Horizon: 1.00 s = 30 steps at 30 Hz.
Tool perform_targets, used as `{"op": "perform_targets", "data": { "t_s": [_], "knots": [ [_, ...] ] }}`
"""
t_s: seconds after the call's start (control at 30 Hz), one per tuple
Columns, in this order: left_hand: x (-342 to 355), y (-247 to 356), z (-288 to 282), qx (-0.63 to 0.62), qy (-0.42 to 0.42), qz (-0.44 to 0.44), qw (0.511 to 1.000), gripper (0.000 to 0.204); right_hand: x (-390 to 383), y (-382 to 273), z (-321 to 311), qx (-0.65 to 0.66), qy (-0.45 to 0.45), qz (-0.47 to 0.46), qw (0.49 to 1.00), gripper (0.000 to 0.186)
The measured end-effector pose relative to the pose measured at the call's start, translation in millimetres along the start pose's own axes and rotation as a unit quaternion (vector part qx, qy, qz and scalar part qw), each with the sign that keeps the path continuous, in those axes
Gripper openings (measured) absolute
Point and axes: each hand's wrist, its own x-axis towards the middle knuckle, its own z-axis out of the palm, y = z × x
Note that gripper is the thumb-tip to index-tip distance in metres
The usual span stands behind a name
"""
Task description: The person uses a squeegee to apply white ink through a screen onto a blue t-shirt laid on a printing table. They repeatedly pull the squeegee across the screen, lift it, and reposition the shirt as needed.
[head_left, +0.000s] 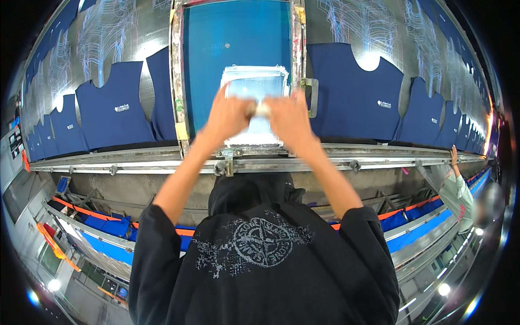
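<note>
Screen point(238, 32), at twelve o'clock: how will it handle?

Likely stiff-edged, delicate across the middle; take hold at three and nine.

And the white ink patch point(260, 85), towards its six o'clock end?

Probably slippery.

Left hand point(234, 116), right hand point(288, 116)?

Both closed around a pale handle point(262, 110) over that patch, blurred; probably light, best gripped at both ends.

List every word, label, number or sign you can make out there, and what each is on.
Wording isn't copied out here; only its places are given.
Navy piece on the right, beside the blue screen: small white print, lower right.
Navy piece on the left: small white print.
Farther navy pieces: white marks, too small to read.
Black top: ring of pale lettering on its back.
Blue screen: no legible lettering.
</note>
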Motion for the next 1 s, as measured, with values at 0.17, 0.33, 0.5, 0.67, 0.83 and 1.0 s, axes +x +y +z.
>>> {"op": "perform_targets", "data": {
  "t_s": [0.17, 0.33, 0.5, 0.67, 0.83, 1.0],
  "knots": [
    [85, -57, -8, 0.043, 0.048, 0.013, 0.998, 0.021, 95, 46, -5, 0.007, -0.097, 0.009, 0.995, 0.016],
    [-5, -23, 48, -0.023, 0.019, 0.003, 1.0, 0.019, -11, 15, 37, 0.017, -0.048, -0.006, 0.999, 0.021],
    [34, -27, 7, 0.04, -0.001, -0.006, 0.999, 0.018, 32, 27, 17, 0.005, -0.016, -0.011, 1.0, 0.02],
    [70, -56, 5, 0.054, 0.07, 0.055, 0.995, 0.01, 75, 45, 16, -0.003, -0.043, -0.017, 0.999, 0.016],
    [-2, -22, 39, -0.01, 0.007, -0.006, 1.0, 0.013, -4, 14, 35, 0.049, -0.036, -0.003, 0.998, 0.018],
    [74, -50, -11, 0.053, 0.072, 0.053, 0.995, 0.014, 77, 41, 5, -0.006, -0.011, -0.018, 1.0, 0.017]
  ]
}}
